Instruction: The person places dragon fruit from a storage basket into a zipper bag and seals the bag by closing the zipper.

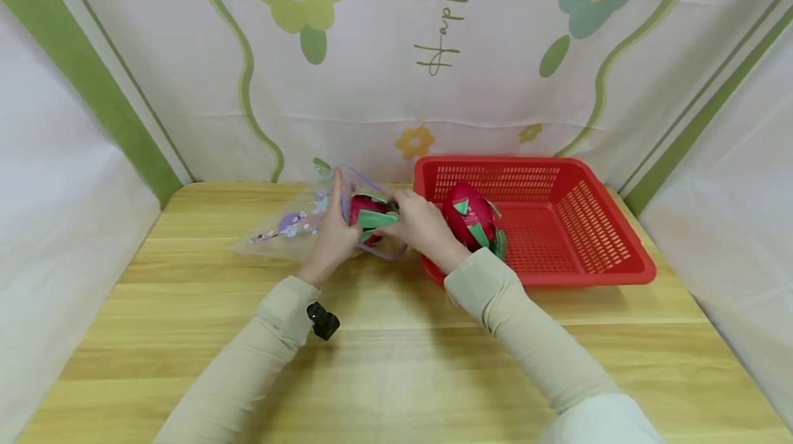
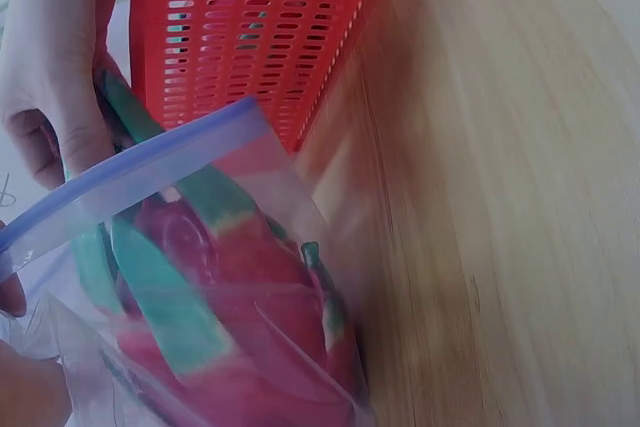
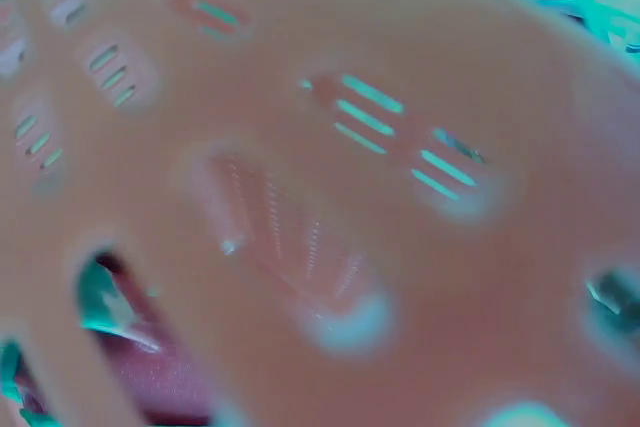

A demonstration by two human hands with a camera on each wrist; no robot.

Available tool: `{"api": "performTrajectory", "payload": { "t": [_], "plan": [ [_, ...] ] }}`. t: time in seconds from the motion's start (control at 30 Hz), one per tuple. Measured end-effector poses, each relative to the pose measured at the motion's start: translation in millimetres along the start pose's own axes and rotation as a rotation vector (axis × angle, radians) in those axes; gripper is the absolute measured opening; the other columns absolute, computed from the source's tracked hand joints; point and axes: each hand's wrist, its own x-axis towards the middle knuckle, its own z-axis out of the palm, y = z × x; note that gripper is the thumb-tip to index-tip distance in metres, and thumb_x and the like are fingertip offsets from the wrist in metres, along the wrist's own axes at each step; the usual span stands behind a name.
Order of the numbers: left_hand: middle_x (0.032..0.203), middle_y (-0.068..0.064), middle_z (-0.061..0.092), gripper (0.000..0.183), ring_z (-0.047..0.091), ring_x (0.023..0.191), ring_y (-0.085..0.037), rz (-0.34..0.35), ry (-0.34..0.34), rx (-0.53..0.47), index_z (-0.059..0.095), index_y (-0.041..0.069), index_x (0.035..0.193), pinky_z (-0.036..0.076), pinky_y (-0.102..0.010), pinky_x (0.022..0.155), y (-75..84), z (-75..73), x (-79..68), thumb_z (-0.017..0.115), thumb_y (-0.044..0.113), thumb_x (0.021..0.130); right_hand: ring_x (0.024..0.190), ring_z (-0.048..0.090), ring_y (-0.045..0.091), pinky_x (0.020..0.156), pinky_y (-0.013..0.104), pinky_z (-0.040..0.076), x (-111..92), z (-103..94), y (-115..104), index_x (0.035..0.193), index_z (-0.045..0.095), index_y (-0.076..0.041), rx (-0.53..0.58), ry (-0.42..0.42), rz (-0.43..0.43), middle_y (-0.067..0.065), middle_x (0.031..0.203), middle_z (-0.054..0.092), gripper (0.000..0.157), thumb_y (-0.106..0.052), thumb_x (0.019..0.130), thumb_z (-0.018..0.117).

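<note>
A red dragon fruit [image 2: 260, 287] with green scales lies inside a clear zip bag [image 1: 288, 227], near its mouth. My left hand [image 1: 331, 237] pinches the bag's edge by the purple zip strip, its index finger pointing up. The green tips at the fruit's end are held by my right hand [image 1: 418, 220], which reaches in from the basket side. A second dragon fruit [image 1: 463, 213] rests in the red basket [image 1: 619, 274], against its left side. In the right wrist view, the basket wall [image 3: 400, 247] fills most of the blurred picture and hides the right hand.
The basket stands at the back right of the wooden table [image 1: 384, 368]. A printed curtain [image 1: 372, 100] hangs right behind the table, and white sheets flank both sides. Beneath my left wrist hangs a small black device [image 1: 323, 321].
</note>
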Motion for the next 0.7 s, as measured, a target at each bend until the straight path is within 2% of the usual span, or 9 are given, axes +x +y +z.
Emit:
{"api": "performTrajectory", "payload": {
  "t": [0.13,0.2,0.27,0.33,0.5,0.53,0.57,0.63,0.7],
  "plan": [
    [0.163,-0.004,-0.005,0.104,0.004,0.15,-0.027,-0.029,0.021,0.023,-0.011,0.024,0.154,0.05,-0.034,0.095,-0.8,-3.0,0.0,0.044,-0.015,0.074,0.098,0.063,0.022,0.081,0.034,0.056,1.4,-1.9,2.6,0.121,0.06,-0.005,0.08,-0.062,0.01,0.011,0.115,0.063,0.053,-0.03,0.078,0.078],
    [0.163,-0.003,-0.005,0.104,0.005,0.149,-0.026,-0.024,0.022,0.018,-0.01,0.025,0.154,0.05,-0.037,0.094,-0.7,-3.9,0.6,0.044,-0.015,0.074,0.099,0.061,0.023,0.081,0.033,0.056,2.5,-3.0,5.3,0.124,0.057,-0.002,0.14,-0.098,0.011,0.012,0.118,0.06,0.052,-0.022,0.08,0.076],
    [0.163,-0.002,-0.005,0.105,0.006,0.149,-0.023,-0.011,0.019,0.017,-0.011,0.025,0.154,0.049,-0.029,0.09,-0.3,-3.9,1.5,0.044,-0.015,0.073,0.098,0.059,0.023,0.081,0.033,0.055,2.8,-3.5,8.0,0.125,0.053,0.0,0.179,-0.122,0.012,0.013,0.119,0.058,0.052,-0.016,0.081,0.073],
    [0.163,0.0,-0.004,0.107,0.008,0.149,-0.02,0.004,0.007,-0.003,-0.011,0.026,0.153,0.046,-0.02,0.073,0.5,-3.1,2.4,0.043,-0.015,0.071,0.098,0.058,0.024,0.082,0.033,0.054,2.8,-3.2,9.7,0.124,0.052,0.0,0.204,-0.125,0.002,0.014,0.119,0.057,0.049,-0.013,0.081,0.071],
    [0.162,0.006,-0.006,0.11,0.011,0.15,-0.017,0.028,-0.02,-0.054,-0.015,0.028,0.152,0.03,-0.019,0.046,1.8,-1.1,2.6,0.042,-0.018,0.071,0.099,0.065,0.023,0.079,0.031,0.056,1.0,-0.5,7.8,0.117,0.061,-0.003,0.163,-0.039,-0.014,0.012,0.114,0.066,0.039,-0.017,0.082,0.072],
    [0.162,0.005,-0.006,0.11,0.011,0.15,-0.018,0.028,-0.018,-0.057,-0.015,0.029,0.152,0.031,-0.019,0.046,2.0,-1.0,2.5,0.042,-0.019,0.071,0.095,0.067,0.021,0.075,0.029,0.056,0.4,-0.4,6.7,0.117,0.063,-0.005,0.143,-0.013,-0.005,0.01,0.112,0.068,0.039,-0.019,0.082,0.073],
    [0.162,0.005,-0.006,0.11,0.021,0.147,-0.024,0.019,-0.016,-0.059,-0.015,0.032,0.151,0.031,-0.019,0.046,2.0,-1.0,2.5,0.042,-0.019,0.072,0.09,0.068,0.019,0.071,0.028,0.056,-0.2,0.0,5.7,0.117,0.065,-0.008,0.126,0.009,0.008,0.008,0.111,0.069,0.039,-0.021,0.081,0.074],
    [0.162,0.005,-0.007,0.11,0.029,0.142,-0.029,0.004,-0.01,-0.061,-0.014,0.035,0.151,0.034,-0.019,0.048,2.3,-1.2,2.3,0.043,-0.018,0.073,0.077,0.067,0.017,0.063,0.026,0.054,-1.0,-0.1,4.0,0.119,0.067,-0.013,0.109,0.041,0.035,0.005,0.11,0.071,0.041,-0.026,0.08,0.076],
    [0.162,0.004,-0.007,0.11,0.03,0.138,-0.031,-0.008,-0.007,-0.054,-0.014,0.036,0.151,0.041,-0.018,0.055,2.2,-1.3,2.2,0.043,-0.016,0.073,0.071,0.064,0.014,0.06,0.025,0.053,-1.1,0.0,3.4,0.12,0.067,-0.015,0.116,0.056,0.049,0.005,0.11,0.072,0.044,-0.028,0.08,0.077]
  ]
}}
